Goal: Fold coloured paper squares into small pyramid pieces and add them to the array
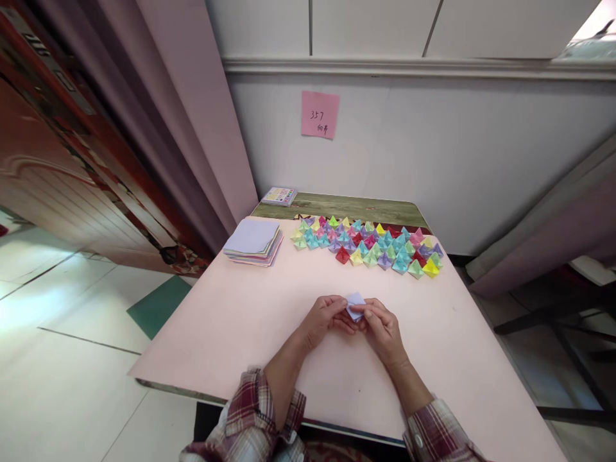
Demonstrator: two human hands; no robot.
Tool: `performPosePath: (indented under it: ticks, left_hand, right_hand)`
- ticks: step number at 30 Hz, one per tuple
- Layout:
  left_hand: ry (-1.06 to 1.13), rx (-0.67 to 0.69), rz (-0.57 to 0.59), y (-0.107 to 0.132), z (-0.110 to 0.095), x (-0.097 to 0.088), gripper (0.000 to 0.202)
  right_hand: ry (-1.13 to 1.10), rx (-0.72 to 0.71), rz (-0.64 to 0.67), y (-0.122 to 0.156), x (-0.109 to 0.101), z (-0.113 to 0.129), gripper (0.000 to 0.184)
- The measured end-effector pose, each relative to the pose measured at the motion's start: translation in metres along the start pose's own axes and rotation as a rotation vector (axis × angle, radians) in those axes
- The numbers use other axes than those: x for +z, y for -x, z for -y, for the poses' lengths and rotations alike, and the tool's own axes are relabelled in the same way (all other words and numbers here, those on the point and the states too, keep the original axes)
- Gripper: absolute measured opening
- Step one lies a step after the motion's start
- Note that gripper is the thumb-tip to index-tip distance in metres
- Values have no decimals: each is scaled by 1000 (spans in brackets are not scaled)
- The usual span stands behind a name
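Note:
Both my hands meet over the middle of the pink table (pixel 231 321). My left hand (pixel 325 319) and my right hand (pixel 382 327) pinch a small pale lilac piece of folded paper (pixel 355 301) between their fingertips, just above the tabletop. Farther back lie several folded paper shapes (pixel 370 247) in red, green, blue, yellow and purple, set in rows. A stack of coloured paper sheets (pixel 253 240) with a lilac sheet on top rests at the back left of the table.
A small printed packet (pixel 279 196) lies on the wooden ledge (pixel 346 206) behind the table. A pink sticky note (pixel 319 114) hangs on the white wall. A curtain (pixel 192 128) falls at the left, and a dark chair frame (pixel 568 333) stands at the right.

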State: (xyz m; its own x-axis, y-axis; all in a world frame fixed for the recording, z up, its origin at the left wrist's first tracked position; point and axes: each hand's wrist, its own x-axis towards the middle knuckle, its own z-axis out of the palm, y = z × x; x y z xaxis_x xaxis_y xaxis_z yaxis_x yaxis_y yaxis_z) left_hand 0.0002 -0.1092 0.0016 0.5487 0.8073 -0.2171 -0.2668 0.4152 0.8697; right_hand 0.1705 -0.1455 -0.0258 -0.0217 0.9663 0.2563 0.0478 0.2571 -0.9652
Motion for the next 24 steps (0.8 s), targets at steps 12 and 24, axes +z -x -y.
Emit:
performPosePath:
  ticks: [12, 24]
  left_hand:
    - [-107, 128, -97, -6, 10, 2, 36]
    - [-276, 244, -152, -6, 11, 0, 52]
  right_hand:
    - [-100, 174, -135, -1, 10, -3, 36]
    - [26, 156, -233, -2, 10, -4, 40]
